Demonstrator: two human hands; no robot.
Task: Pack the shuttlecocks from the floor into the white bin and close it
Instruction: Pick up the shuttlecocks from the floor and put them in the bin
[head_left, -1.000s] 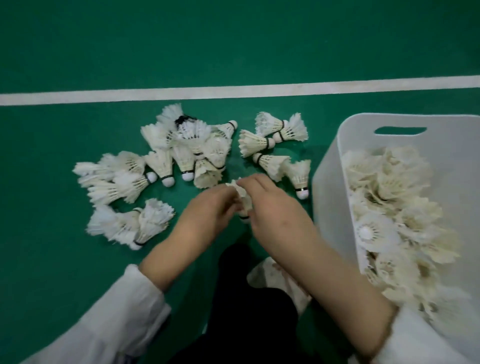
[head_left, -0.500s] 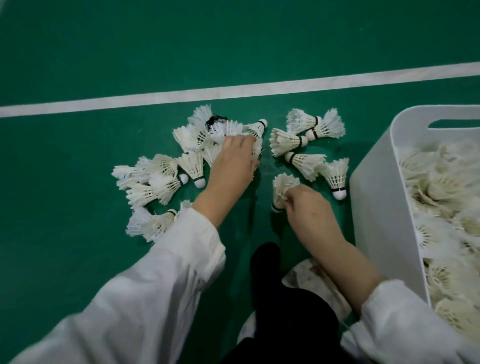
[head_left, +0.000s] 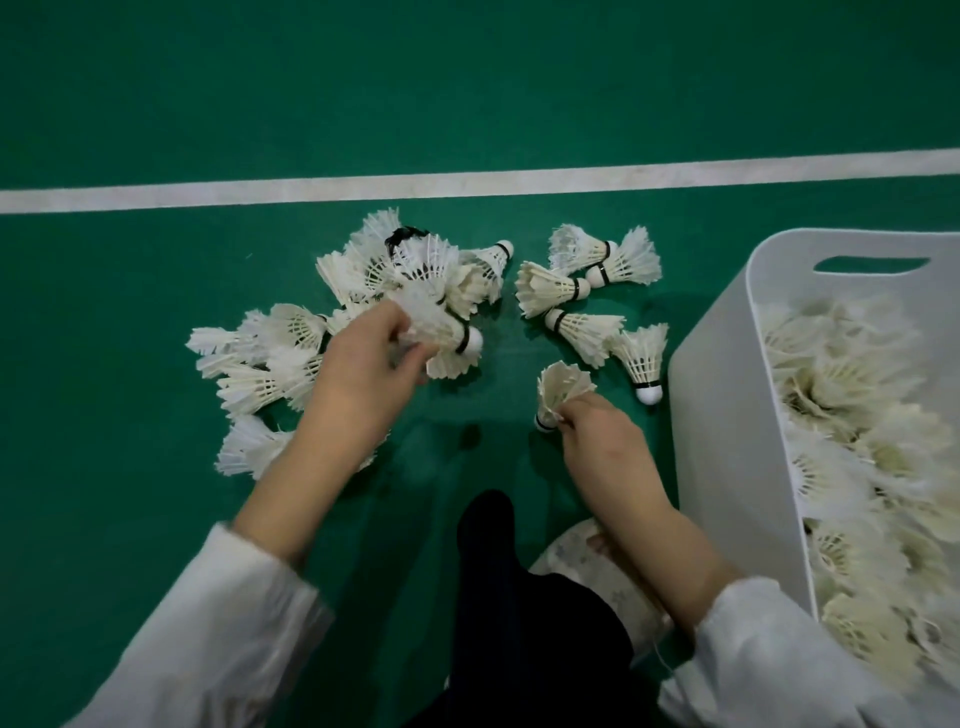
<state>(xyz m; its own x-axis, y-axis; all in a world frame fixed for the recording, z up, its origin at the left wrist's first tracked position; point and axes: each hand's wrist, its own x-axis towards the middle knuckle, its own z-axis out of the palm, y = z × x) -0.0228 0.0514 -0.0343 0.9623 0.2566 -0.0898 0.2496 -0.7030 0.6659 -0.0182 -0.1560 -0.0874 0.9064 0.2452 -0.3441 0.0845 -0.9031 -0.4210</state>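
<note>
Several white feather shuttlecocks lie scattered on the green court floor, a big pile (head_left: 415, 275) in the middle and a smaller group (head_left: 587, 291) to its right. My left hand (head_left: 358, 384) grips a shuttlecock (head_left: 441, 332) at the near edge of the big pile. My right hand (head_left: 602, 441) pinches a single shuttlecock (head_left: 561, 389) by its feathers, cork end down, just left of the white bin (head_left: 727, 415). The bin stands at the right, open, holding several shuttlecocks (head_left: 857, 467). No lid is in view.
A white court line (head_left: 467, 182) runs across the floor behind the piles. More shuttlecocks (head_left: 260, 358) lie left of my left hand. My dark trouser leg (head_left: 509, 597) and a pale patterned shoe (head_left: 597, 571) are at the bottom centre, beside the bin.
My hands parted: the left reached to the big pile and took hold of a shuttlecock there, while the right kept its shuttlecock near the bin. The view shifted left.
</note>
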